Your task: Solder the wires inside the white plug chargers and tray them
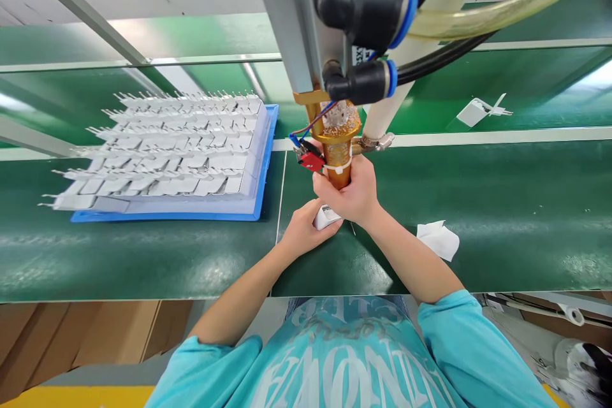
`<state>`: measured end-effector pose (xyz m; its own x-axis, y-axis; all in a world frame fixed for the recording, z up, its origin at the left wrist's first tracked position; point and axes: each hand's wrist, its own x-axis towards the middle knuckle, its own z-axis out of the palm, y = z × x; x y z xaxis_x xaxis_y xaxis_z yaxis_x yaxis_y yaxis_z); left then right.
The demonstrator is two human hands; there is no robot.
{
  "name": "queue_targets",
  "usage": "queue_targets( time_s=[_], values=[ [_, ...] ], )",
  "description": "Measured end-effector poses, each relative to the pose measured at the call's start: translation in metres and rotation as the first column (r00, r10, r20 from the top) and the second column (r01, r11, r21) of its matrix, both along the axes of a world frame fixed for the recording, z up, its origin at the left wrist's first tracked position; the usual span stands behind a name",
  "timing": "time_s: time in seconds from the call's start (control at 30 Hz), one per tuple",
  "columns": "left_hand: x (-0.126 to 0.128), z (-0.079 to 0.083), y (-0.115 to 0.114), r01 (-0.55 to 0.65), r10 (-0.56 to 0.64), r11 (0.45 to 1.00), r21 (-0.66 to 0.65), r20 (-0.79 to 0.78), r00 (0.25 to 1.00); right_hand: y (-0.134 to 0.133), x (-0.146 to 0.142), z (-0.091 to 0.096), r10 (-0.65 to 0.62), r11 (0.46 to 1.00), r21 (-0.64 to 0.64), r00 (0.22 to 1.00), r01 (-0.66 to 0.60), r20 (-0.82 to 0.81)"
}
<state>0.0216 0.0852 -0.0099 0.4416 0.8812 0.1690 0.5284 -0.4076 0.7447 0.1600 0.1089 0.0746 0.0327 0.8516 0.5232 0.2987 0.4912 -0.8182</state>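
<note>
My left hand (303,229) is closed round a small white plastic housing (327,217), held just above the green surface. Directly over it hangs an air-driven tool with a gold-coloured nose (338,156) and an aluminium body (301,19). My right hand (356,191) wraps round the lower part of that nose, with its thumb across the front. A red switch (312,160) with blue and red wires is fixed to the tool's side. The tool's tip is hidden by my fingers, so whether it touches the housing I cannot tell. A thin wire end shows beside the housing.
On the left, a blue tray (268,166) bears several rows of white housings (176,159) with thin ends sticking out. A crumpled white cloth or paper (438,240) lies to the right. Farther back rests another white part (478,111). Air hoses (502,22) cross the upper right.
</note>
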Motion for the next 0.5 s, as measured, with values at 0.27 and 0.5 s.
queue_targets(
  time_s=[0.27, 0.5],
  values=[
    [0.0012, -0.0056, -0.0003, 0.005, -0.006, 1.000, -0.017, -0.017, 1.000, -0.0009, 0.0006, 0.0004, 0.023, 1.000, -0.019, 1.000, -0.023, -0.001],
    [0.0019, -0.0032, -0.0010, 0.014, -0.015, 0.999, -0.046, -0.015, 1.000, -0.0009, 0.0011, 0.0006, 0.010, 1.000, -0.017, 1.000, -0.010, 0.025]
  ],
)
